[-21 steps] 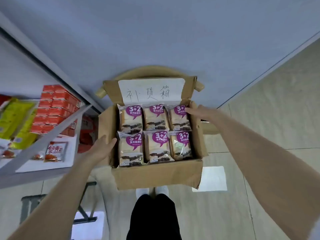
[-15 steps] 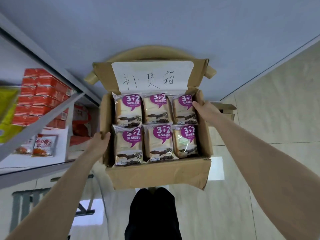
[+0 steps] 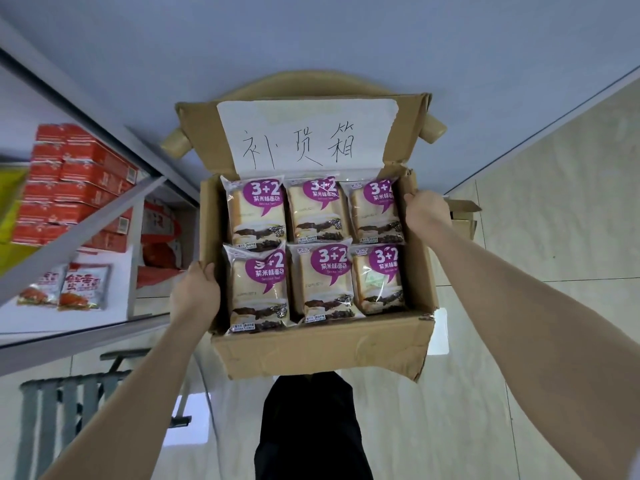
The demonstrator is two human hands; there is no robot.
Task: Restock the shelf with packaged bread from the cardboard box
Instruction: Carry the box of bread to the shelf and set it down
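The box (image 3: 322, 344) is held up just right of the shelf (image 3: 86, 329). The left hand (image 3: 194, 292) grips the box's left wall at the rim, and the right hand (image 3: 424, 211) grips the right wall near its far end. Six bread packs (image 3: 325, 278) lie inside in two rows of three.

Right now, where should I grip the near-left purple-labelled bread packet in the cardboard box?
Pinch its crimped near end from above: the purple-labelled bread packet lies flat, wedged between the brown cardboard box wall and its neighbour, so its sides are blocked.
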